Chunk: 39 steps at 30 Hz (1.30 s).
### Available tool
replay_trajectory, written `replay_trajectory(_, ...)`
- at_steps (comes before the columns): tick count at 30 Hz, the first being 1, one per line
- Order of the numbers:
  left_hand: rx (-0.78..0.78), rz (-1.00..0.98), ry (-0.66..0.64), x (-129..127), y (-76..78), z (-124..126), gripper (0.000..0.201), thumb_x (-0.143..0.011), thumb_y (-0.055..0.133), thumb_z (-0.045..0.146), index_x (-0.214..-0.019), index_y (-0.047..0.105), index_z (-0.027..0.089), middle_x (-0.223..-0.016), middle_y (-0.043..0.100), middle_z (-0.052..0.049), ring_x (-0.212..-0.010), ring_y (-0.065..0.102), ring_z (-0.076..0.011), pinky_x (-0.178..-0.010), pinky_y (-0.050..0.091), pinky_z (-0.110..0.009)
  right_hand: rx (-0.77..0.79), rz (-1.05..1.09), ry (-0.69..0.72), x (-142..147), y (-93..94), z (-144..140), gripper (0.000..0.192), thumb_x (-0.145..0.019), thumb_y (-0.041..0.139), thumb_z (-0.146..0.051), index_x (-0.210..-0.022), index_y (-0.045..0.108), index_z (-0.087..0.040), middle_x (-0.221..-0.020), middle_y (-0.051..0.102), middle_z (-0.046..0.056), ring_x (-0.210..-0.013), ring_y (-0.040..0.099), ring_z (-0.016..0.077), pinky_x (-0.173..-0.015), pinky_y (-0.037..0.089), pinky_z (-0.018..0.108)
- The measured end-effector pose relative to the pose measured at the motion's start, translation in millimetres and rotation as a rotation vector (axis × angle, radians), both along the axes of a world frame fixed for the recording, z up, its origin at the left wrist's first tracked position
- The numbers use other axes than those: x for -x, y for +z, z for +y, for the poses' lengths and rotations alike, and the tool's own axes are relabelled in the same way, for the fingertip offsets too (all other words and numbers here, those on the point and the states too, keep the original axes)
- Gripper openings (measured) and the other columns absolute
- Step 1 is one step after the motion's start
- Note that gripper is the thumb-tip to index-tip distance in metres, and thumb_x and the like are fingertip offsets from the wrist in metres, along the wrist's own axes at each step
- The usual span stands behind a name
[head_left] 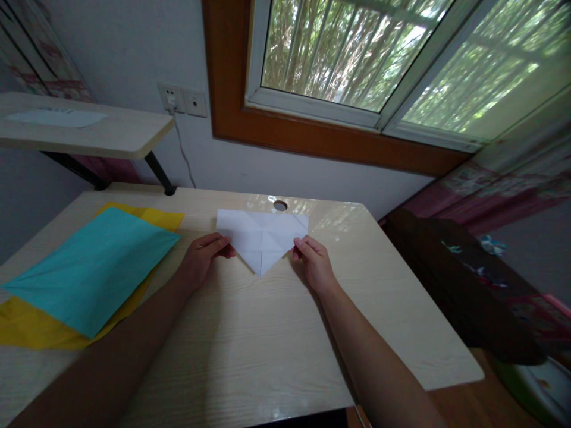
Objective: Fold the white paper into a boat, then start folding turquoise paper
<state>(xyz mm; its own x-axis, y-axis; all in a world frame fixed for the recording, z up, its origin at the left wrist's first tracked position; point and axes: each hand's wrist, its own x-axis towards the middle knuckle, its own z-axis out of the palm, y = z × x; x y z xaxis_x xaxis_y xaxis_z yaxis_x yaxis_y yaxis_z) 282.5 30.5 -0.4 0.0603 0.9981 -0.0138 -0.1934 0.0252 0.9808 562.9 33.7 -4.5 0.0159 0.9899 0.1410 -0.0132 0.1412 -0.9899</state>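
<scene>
A white sheet of paper (pixel 263 235), folded into a downward-pointing triangle with visible creases, lies flat on the pale wooden desk (pixel 250 339). My left hand (pixel 203 258) pinches its left slanted edge with thumb and fingers. My right hand (pixel 314 261) pinches the right slanted edge the same way. The triangle's tip points toward me, between the two hands.
A teal sheet (pixel 93 267) lies over a yellow sheet (pixel 31 327) at the desk's left. A cable hole (pixel 280 205) sits behind the white paper. A raised shelf (pixel 89 128) stands at back left, a window above, and a dark seat (pixel 464 285) to the right.
</scene>
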Motion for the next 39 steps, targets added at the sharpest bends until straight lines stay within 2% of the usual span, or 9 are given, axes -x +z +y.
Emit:
replay_trajectory(11, -0.004, 0.061, 0.099, 2.5, -7.8, 5.9, 0.024, -0.079, 0.073, 0.039, -0.068, 0.068, 0.018, -0.066, 0.067, -0.002, -0.064, 0.061, -0.0160, -0.065, 0.047, -0.029, 0.023, -0.051, 0.007, 2.2, -0.2, -1.0, 0.035, -0.085, 0.069, -0.048, -0.062, 0.064, -0.022, -0.058, 0.058, -0.001, -0.057, 0.047, 0.0141, -0.060, 0.035, 0.029)
replay_trajectory(18, 0.039, 0.010, 0.045, 1.9, -4.5, 4.0, 0.024, -0.078, 0.073, 0.038, -0.066, 0.068, 0.017, -0.063, 0.066, -0.003, -0.061, 0.060, -0.0160, -0.061, 0.045, -0.028, -0.002, 0.009, -0.077, 0.6, 0.3, 1.7, 0.040, -0.085, 0.068, -0.051, -0.060, 0.057, -0.022, -0.058, 0.054, -0.002, -0.057, 0.047, 0.0143, -0.058, 0.035, 0.029)
replay_trajectory(26, 0.045, -0.045, 0.046, 0.2, 0.2, 2.2, 0.023, -0.080, 0.068, 0.037, -0.068, 0.068, 0.017, -0.065, 0.067, -0.003, -0.061, 0.061, -0.0166, -0.061, 0.046, -0.029, -0.028, 0.038, -0.069, 0.3, 1.9, 1.1, 0.040, -0.090, 0.062, -0.050, -0.063, 0.057, -0.022, -0.058, 0.051, -0.001, -0.058, 0.045, 0.0146, -0.057, 0.033, 0.029)
replay_trajectory(39, -0.005, -0.065, 0.046, 0.0, -6.5, 4.8, 0.031, -0.087, 0.057, 0.041, -0.071, 0.067, 0.016, -0.067, 0.068, -0.004, -0.061, 0.062, -0.0164, -0.060, 0.048, -0.029, -0.031, -0.022, -0.069, 2.0, -0.3, 2.3, 0.044, -0.094, 0.053, -0.056, -0.064, 0.056, -0.023, -0.057, 0.052, -0.001, -0.057, 0.045, 0.0153, -0.058, 0.036, 0.030)
